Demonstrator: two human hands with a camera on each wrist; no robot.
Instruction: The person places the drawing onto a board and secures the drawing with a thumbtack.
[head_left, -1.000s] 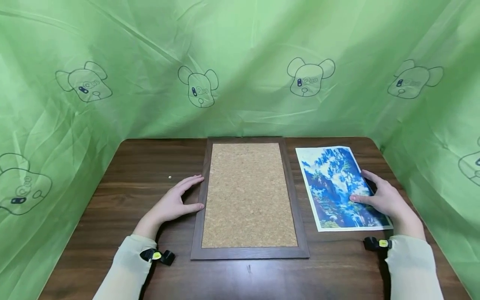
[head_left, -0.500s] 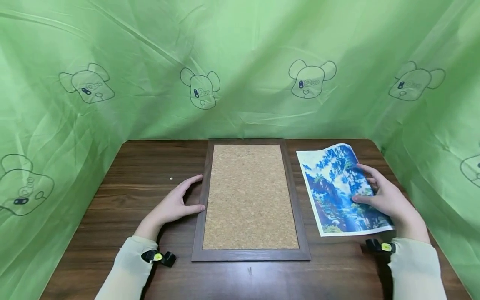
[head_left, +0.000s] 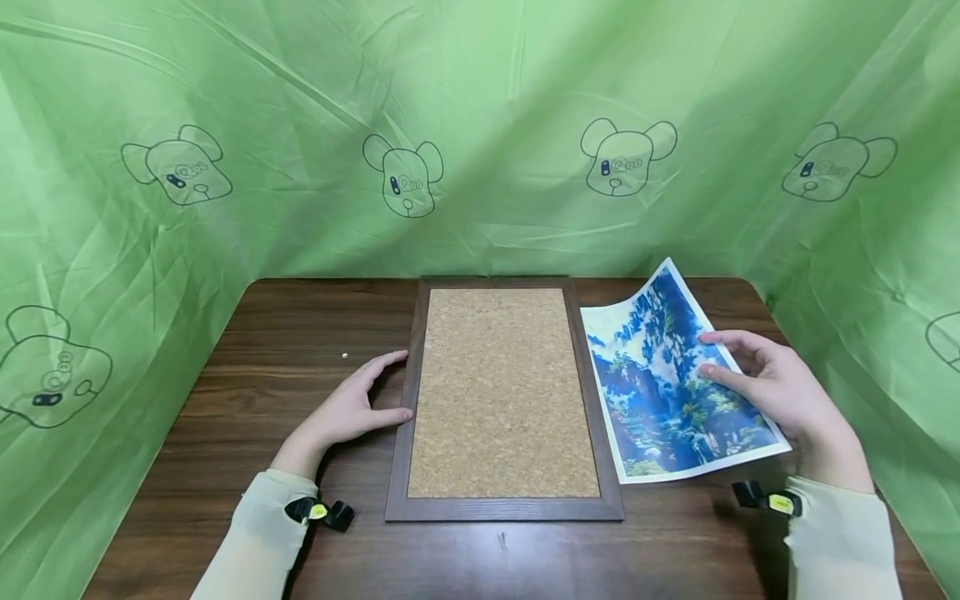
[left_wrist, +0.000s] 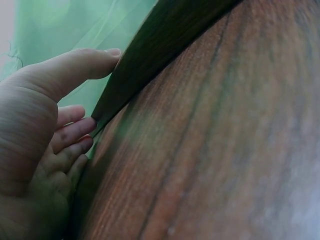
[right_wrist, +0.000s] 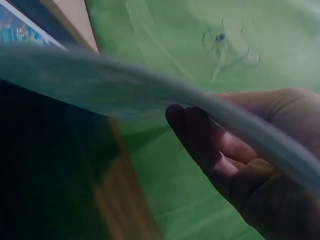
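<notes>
A dark-framed cork board (head_left: pixel 502 400) lies in the middle of the table. At its left edge rests my left hand (head_left: pixel 345 408), thumb and fingers spread and fairly straight; the left wrist view shows the fingertips against the frame's side (left_wrist: pixel 145 60). My right hand (head_left: pixel 787 392) pinches a blue landscape print (head_left: pixel 667 392) by its right edge, thumb on the picture side. The sheet bends, its right side raised and its left edge close beside the board's right frame. In the right wrist view the curved print (right_wrist: pixel 100 80) runs between thumb and fingers.
A tiny pale bead-like thing (head_left: pixel 345 356) lies on the wooden table (head_left: pixel 300 317), left of the board. Green cloth (head_left: pixel 480 125) with mouse-like line drawings hangs behind and at both sides.
My right hand has lifted the print's right side off the table and brought the sheet left, toward the board. The left hand stays at the frame.
</notes>
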